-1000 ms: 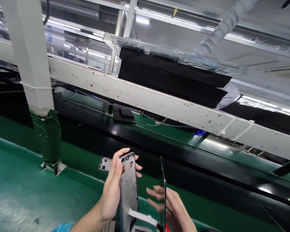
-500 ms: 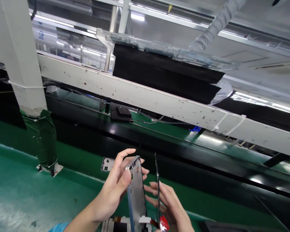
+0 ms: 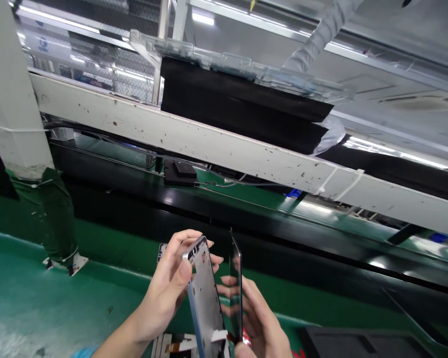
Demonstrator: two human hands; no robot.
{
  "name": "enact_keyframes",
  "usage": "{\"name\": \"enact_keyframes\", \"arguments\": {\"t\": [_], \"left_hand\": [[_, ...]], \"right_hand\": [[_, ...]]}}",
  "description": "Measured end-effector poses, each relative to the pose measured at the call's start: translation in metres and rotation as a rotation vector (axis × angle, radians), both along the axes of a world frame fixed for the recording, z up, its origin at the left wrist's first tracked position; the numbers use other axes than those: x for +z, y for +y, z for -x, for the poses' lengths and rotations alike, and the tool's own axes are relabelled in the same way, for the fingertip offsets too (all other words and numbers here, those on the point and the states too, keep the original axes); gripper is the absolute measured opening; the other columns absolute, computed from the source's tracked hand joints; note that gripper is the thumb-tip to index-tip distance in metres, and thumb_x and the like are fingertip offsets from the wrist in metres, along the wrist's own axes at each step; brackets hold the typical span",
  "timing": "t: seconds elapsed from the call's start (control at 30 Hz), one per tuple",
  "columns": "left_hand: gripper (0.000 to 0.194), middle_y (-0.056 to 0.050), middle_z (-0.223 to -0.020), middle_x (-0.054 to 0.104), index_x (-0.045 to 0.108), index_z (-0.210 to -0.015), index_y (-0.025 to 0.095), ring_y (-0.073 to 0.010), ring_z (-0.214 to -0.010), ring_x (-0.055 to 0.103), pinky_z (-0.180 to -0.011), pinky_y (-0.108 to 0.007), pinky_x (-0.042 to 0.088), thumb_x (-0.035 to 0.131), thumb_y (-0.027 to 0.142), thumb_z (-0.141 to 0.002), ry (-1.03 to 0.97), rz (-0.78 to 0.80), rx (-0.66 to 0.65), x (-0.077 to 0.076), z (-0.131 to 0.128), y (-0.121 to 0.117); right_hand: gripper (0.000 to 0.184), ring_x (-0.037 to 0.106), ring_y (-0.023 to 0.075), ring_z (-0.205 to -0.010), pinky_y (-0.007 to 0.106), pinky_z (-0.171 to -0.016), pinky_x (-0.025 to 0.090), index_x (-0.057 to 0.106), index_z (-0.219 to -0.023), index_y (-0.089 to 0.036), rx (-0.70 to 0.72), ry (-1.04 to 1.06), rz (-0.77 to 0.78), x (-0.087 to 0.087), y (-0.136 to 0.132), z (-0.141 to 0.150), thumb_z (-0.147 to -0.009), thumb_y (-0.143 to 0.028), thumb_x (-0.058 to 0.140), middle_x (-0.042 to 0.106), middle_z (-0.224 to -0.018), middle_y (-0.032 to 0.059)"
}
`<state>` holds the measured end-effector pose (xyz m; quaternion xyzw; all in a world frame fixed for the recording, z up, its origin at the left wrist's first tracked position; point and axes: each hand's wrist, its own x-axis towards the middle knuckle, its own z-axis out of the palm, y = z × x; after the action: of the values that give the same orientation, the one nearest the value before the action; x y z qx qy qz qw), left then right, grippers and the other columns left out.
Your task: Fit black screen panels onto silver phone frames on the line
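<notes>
The phone frame (image 3: 207, 298) stands tilted in the left hand (image 3: 171, 283), thumb on its near edge, fingers behind. The dark glass panel (image 3: 236, 288) is upright, just beside it, grasped by the right hand (image 3: 263, 318); a narrow gap is between both parts. The lower ends are cut off, and the white strip (image 3: 219, 336) between them is hard to make out. A second frame (image 3: 162, 251) is partly hidden behind the left hand. To the right, green surface (image 3: 294, 303) is open.
</notes>
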<state>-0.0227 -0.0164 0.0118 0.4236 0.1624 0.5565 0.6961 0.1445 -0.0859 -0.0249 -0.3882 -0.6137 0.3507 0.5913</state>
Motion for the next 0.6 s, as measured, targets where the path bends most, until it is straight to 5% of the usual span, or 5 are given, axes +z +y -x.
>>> {"name": "enact_keyframes", "arguments": {"t": [0.43,0.6], "left_hand": [[0.054,-0.009,-0.122,0.070,0.065,-0.116,0.026,-0.0291,-0.106,0.071,-0.089,-0.038,0.058,0.075,0.066,-0.080,0.000,-0.024,0.029,-0.002,-0.002,-0.001],[0.045,-0.007,-0.117,0.071,0.066,-0.117,0.027,-0.0232,-0.103,0.072,-0.082,-0.028,0.057,0.071,0.061,-0.088,0.005,-0.095,0.035,-0.007,-0.004,0.001]], "right_hand": [[0.063,0.067,0.0253,-0.104,0.030,-0.077,0.060,0.058,-0.145,-0.042,0.016,0.006,-0.013,-0.001,0.002,0.003,-0.088,-0.066,0.068,0.057,-0.135,0.0089],[0.059,0.067,0.0227,-0.100,0.026,-0.074,0.059,0.058,-0.144,-0.046,0.004,0.008,-0.011,-0.003,0.004,0.009,-0.090,-0.067,0.066,0.057,-0.135,0.0064]]}}
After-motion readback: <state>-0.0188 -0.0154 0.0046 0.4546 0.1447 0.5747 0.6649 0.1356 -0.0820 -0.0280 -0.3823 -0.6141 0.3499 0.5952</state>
